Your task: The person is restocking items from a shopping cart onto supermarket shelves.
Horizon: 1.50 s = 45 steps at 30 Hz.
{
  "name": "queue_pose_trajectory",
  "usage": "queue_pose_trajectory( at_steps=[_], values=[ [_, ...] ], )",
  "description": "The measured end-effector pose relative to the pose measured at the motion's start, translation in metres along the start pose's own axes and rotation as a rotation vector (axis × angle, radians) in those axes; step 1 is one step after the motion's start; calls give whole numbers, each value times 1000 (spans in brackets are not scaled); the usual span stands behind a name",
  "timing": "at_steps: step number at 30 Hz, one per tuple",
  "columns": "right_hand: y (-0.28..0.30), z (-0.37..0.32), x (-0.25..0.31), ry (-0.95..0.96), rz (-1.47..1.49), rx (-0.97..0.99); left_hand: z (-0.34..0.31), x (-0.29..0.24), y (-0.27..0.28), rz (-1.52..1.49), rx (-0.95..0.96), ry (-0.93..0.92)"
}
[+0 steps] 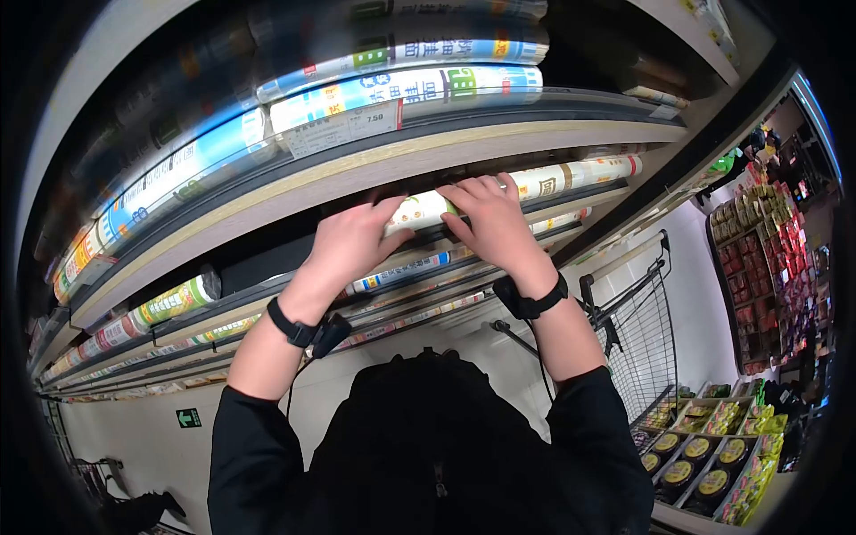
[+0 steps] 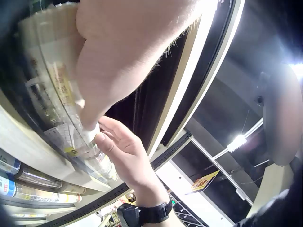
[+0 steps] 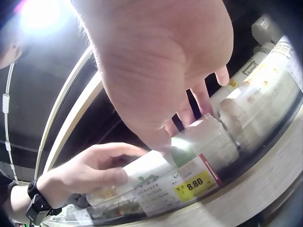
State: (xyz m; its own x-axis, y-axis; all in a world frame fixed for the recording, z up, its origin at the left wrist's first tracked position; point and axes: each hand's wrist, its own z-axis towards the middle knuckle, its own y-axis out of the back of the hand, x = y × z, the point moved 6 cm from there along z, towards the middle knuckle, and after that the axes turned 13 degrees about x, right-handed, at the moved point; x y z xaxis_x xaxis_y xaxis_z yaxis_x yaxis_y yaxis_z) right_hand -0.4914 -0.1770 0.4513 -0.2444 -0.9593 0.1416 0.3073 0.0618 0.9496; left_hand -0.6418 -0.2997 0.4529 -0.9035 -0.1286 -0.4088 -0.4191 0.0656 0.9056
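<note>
A white cylindrical pack of dried noodles (image 1: 419,211) with green print lies lengthwise on the shelf, behind the front lip. My left hand (image 1: 349,241) grips its left part, thumb on the near side and fingers over the far side. Toward its other end, my right hand (image 1: 490,221) holds it the same way. The right wrist view shows the pack (image 3: 142,170) low behind a price label (image 3: 195,183) reading 8.80. Just past its right end lies another white noodle pack (image 1: 580,176).
Above, a shelf with a wooden edge (image 1: 446,152) holds blue-and-white noodle packs (image 1: 401,94) and overhangs my fingers. Lower shelves carry more packs, including a green one (image 1: 178,299). A shopping cart (image 1: 637,339) stands at the right, near a display of packaged goods (image 1: 713,446).
</note>
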Motion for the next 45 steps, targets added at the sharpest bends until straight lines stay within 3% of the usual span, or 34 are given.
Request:
queue_pose_trajectory(
  at_steps=[2, 6, 17, 24, 26, 33, 37, 45],
  values=[
    [2, -2, 11, -67, -70, -24, -24, 19, 3, 83, -280, 47],
    [-1, -8, 43, 8, 55, -40, -55, 34, -14, 249, -448, 127],
    [-35, 9, 57, -28, -82, 74, -34, 52, -18, 218, -209, 137],
    [-30, -1, 64, -105, -86, 79, -53, 30, -18, 328, -244, 143],
    [-37, -3, 64, -104, -56, 85, -59, 20, -17, 357, -321, 26],
    [-43, 3, 55, -147, -70, 117, -46, 27, -17, 293, -270, 4],
    [-39, -11, 77, -205, -98, 81, -51, 19, -16, 216, -295, -108],
    [-50, -13, 68, -216, -43, 23, -41, 26, -27, 175, -305, -107]
  ],
)
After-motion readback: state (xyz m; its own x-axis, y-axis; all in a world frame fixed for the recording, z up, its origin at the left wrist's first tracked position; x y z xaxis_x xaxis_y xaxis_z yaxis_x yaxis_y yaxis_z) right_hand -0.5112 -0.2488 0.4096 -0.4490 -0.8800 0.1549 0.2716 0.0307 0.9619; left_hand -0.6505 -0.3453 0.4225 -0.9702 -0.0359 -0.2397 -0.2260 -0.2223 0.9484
